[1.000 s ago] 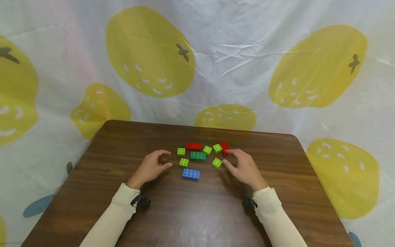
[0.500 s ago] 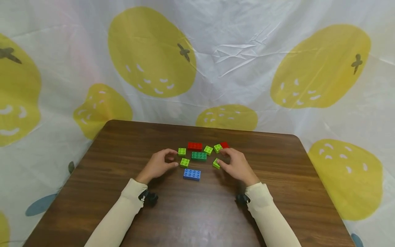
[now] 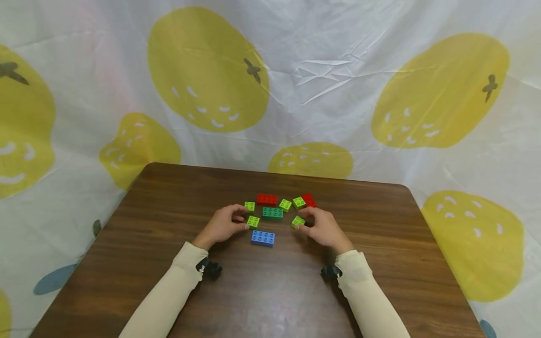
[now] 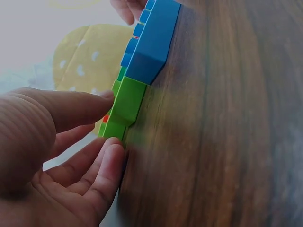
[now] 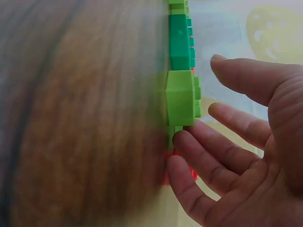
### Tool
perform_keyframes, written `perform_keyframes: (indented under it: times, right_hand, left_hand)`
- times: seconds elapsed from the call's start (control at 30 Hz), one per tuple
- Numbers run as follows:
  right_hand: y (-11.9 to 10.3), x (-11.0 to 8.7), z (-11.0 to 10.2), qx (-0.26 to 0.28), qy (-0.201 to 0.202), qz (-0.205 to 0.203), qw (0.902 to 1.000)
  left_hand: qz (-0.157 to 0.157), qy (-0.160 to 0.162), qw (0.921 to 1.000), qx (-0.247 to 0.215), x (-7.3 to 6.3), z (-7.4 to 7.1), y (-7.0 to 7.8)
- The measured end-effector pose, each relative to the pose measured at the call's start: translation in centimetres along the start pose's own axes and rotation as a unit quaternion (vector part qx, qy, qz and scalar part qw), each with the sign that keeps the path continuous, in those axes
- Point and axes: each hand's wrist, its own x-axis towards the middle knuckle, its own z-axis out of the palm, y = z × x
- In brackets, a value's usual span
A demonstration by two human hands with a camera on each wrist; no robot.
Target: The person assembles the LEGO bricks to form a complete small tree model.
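Note:
My left hand (image 3: 224,224) reaches in from the left with fingers loosely bent. Its thumb is at the front-left lime brick (image 3: 253,222), its fingers by the back-left lime brick (image 3: 249,206). In the left wrist view the thumb tip overlaps the near lime brick (image 4: 129,101); contact is unclear. My right hand (image 3: 325,227) is beside the right lime brick (image 3: 297,221). The right wrist view has its thumb and fingers spread around that lime brick (image 5: 181,98), thumb apart from it. Between the hands lie a green brick (image 3: 272,213) and a blue brick (image 3: 263,238).
A red brick (image 3: 266,200) lies behind the green one. Farther right are two lime bricks, one centre (image 3: 285,205) and one beside (image 3: 299,203) a second red brick (image 3: 309,201). The brown table (image 3: 270,291) ends at a patterned curtain (image 3: 313,108).
My left hand has moved right, up to the left lime bricks. My right hand has moved left to the right lime brick, which sits almost where it was.

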Motion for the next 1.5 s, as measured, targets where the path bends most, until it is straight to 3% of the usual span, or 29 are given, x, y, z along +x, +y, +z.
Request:
perform_keyframes:
  times: [0.4, 1.03, 1.5]
  right_hand:
    - [0.3, -0.2, 0.3, -0.016, -0.033, 0.005, 0.9993]
    - [0.2, -0.2, 0.4, -0.032, -0.032, 0.009, 0.9989]
    - [0.2, 0.2, 0.0, -0.013, -0.015, 0.003, 0.9998]
  left_hand:
    - [-0.004, -0.002, 0.9997, 0.025, 0.2, 0.6, -0.1]
    - [-0.012, -0.013, 0.9994, 0.031, 0.6, 1.2, -0.3]
    - [-0.016, -0.018, 0.9995, 0.019, 0.5, 0.5, 0.2]
